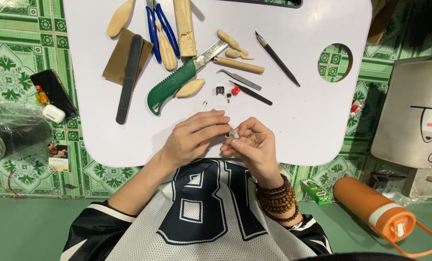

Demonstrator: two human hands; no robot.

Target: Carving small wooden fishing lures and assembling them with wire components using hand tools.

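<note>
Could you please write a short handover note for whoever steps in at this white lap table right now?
Left hand: fingers pinched on a small clear part over the near edge of the white lap table.
Right hand: fingertips on the same part from the other side; wooden bead bracelets on the wrist.
On the table: green-handled saw knife, carved wooden pieces, tweezers, black craft knife, black sanding stick, small red part and small black part.
Done or left: cannot tell; the held part is too small to read.

Matt white plastic tray table [322,121], pale raw wood carvings [190,88], knife [177,82] with green plastic grip and dull metal blade, glossy wooden bead bracelets [276,200].
</note>
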